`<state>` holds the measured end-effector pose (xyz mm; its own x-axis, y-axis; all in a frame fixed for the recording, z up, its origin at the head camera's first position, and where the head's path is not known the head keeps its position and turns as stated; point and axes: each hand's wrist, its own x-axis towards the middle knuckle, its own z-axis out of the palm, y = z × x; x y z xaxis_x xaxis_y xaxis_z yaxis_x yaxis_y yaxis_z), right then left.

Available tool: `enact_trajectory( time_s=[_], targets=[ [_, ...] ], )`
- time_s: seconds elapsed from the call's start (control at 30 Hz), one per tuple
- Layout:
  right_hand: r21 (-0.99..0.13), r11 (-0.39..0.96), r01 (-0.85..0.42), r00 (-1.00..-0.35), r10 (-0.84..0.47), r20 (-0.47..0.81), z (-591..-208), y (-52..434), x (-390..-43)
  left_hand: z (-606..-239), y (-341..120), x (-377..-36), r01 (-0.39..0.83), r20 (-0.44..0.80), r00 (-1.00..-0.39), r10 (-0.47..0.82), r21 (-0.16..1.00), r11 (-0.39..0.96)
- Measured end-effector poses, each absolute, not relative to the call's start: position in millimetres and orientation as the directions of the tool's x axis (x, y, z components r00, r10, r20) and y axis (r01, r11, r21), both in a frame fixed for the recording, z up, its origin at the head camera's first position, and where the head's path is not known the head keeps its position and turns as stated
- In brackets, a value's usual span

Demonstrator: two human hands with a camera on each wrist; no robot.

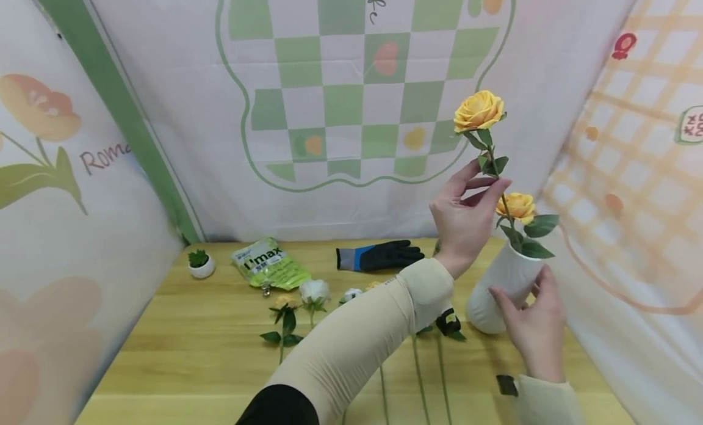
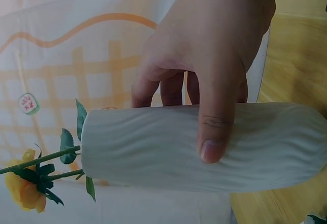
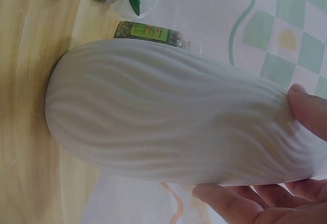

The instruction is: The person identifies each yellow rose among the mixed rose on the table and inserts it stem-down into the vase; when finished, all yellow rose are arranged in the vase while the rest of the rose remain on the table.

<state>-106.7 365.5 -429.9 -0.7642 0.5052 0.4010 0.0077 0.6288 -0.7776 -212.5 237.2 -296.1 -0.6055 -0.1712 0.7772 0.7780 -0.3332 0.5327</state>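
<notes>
A white ribbed vase (image 1: 497,290) stands at the right of the wooden table (image 1: 192,352). My right hand (image 1: 513,297) grips its side, thumb on the front; the left wrist view shows this hand (image 2: 214,55) wrapped round the vase (image 2: 153,147). In the right wrist view its fingers (image 3: 306,111) lie on the vase (image 3: 168,116). My left hand (image 1: 491,184) is raised above the vase and pinches the stem of a tall yellow rose (image 1: 479,110) whose stem runs down into the vase mouth. A second, shorter yellow rose (image 1: 516,206) sits in the vase.
Loose white and yellow flowers (image 1: 307,294) with long stems lie mid-table. Behind them are a green packet (image 1: 269,265), a black and blue glove (image 1: 379,255) and a small potted plant (image 1: 201,263). Printed fabric walls close in the back and both sides.
</notes>
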Motion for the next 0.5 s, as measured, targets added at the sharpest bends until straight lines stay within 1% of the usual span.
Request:
enact_trajectory(
  time_s=[0.1,0.2,0.5],
  targets=[
    [-0.778,0.628,0.01,-0.765,0.506,0.399,-430.4,366.4,-106.8,-299.1,238.4,-213.6,0.785,0.791,-0.595,-0.14,0.535,-0.311],
    [-0.768,0.64,0.002,-0.76,0.501,0.415,-431.1,366.7,-106.4,-306.4,240.2,-216.2,0.779,0.793,-0.602,-0.093,0.557,-0.289],
    [-0.747,0.664,-0.027,-0.74,0.489,0.461,-432.4,366.5,-107.2,-325.1,243.0,-218.8,0.703,0.732,-0.681,-0.007,0.651,-0.286]
  ],
)
